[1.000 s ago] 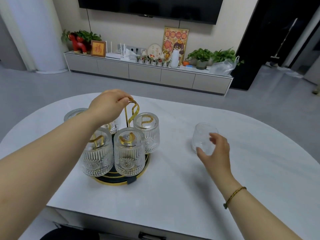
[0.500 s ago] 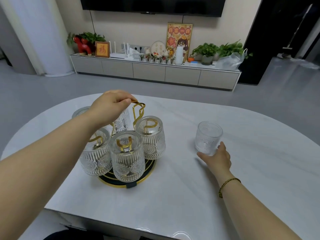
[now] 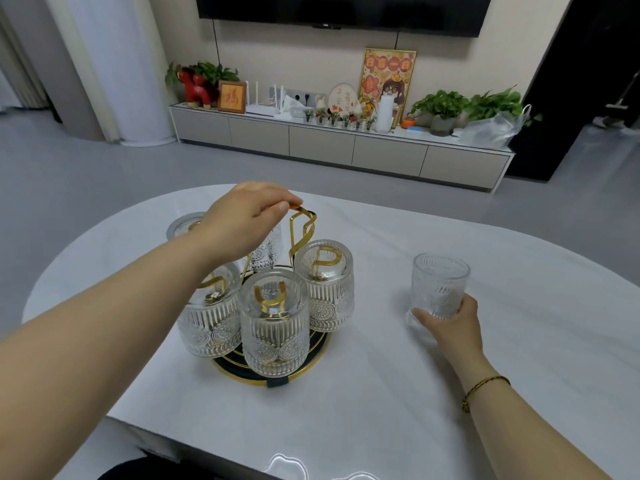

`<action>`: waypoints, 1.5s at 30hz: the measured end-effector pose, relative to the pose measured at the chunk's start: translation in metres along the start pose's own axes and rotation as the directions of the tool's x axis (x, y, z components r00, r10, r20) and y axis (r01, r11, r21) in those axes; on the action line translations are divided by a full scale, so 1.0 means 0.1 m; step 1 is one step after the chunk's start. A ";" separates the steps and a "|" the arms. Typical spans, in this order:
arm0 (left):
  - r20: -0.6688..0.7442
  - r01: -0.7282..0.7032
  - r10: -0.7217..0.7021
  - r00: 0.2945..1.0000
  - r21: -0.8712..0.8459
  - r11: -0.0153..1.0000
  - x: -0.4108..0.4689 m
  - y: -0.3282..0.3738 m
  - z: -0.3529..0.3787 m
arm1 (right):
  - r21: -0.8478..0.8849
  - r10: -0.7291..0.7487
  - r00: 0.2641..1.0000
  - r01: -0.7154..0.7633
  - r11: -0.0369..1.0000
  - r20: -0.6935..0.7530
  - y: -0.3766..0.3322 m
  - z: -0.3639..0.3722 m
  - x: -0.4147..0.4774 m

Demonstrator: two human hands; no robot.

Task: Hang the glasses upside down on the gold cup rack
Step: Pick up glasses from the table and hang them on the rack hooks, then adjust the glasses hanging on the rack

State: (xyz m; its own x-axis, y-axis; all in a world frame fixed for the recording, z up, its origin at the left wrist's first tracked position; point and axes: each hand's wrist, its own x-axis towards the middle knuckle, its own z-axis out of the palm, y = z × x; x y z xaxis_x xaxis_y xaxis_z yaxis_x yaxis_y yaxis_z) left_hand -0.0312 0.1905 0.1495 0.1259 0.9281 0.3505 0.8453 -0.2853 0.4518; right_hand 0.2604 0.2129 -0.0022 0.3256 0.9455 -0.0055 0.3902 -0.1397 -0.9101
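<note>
The gold cup rack [image 3: 303,230] stands on a round black, gold-rimmed base [image 3: 311,367] at the table's left middle. Several ribbed clear glasses hang upside down on it; the front one [image 3: 275,323] is nearest me, and two at the back are partly hidden by my arm. My left hand [image 3: 247,216] pinches the rack's top handle. To the right, one glass [image 3: 439,284] stands upright on the table, and my right hand [image 3: 450,323] wraps its lower part from the near side.
The white oval table [image 3: 381,393] has its near edge close to me. Beyond it is grey floor, a low TV cabinet [image 3: 322,147] with plants and ornaments, and a white column [image 3: 128,64] at left.
My right hand has closed around the base of the upright glass, which it was only touching before. The left hand stays on the rack handle. The view has shifted slightly.
</note>
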 end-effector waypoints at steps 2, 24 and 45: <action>0.017 -0.008 0.008 1.000 0.011 1.000 -0.01 0.00 -0.02 | 0.017 -0.048 0.999 0.048 0.999 0.024 -0.14 -0.05 -0.05; -0.055 0.197 -0.228 0.972 -0.334 0.922 -0.37 -0.25 -0.24 | -0.402 -0.496 0.760 0.646 0.649 0.421 -2.38 0.15 -0.20; -0.036 0.220 -0.258 0.966 -0.418 0.881 -0.34 -0.32 -0.19 | -0.478 -0.233 0.707 0.647 0.594 0.668 -2.25 0.82 -0.05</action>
State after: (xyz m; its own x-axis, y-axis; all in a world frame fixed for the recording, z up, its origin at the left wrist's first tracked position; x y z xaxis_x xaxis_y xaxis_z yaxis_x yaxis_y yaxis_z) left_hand -0.0731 0.1632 0.1387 -0.1153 0.9609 0.2518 0.5554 -0.1478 0.8183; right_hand 0.1002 0.2632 0.1684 -0.4357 0.8975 -0.0687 0.8540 0.3880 -0.3466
